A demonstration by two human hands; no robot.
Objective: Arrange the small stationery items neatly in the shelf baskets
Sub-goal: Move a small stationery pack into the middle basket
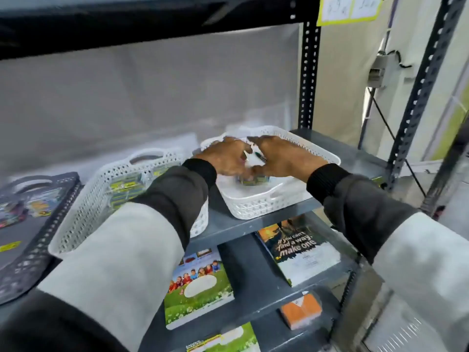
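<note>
Both arms wear two-tone sleeves (119, 250): pale grey upper panels, charcoal forearms, ending in black ribbed cuffs (323, 180) at the wrists.

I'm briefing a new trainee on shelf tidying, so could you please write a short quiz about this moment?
1. True or false: both hands are inside the same white basket.
2. Which basket holds the yellow-green packets? A) the middle white basket B) the dark basket C) the right white basket
3. What lies on the shelf below the baskets?

Key
1. True: the left hand and right hand meet over small items in the right white basket.
2. A: the packets lie in the middle white basket; the dark basket stands left of it.
3. Printed books.
</note>
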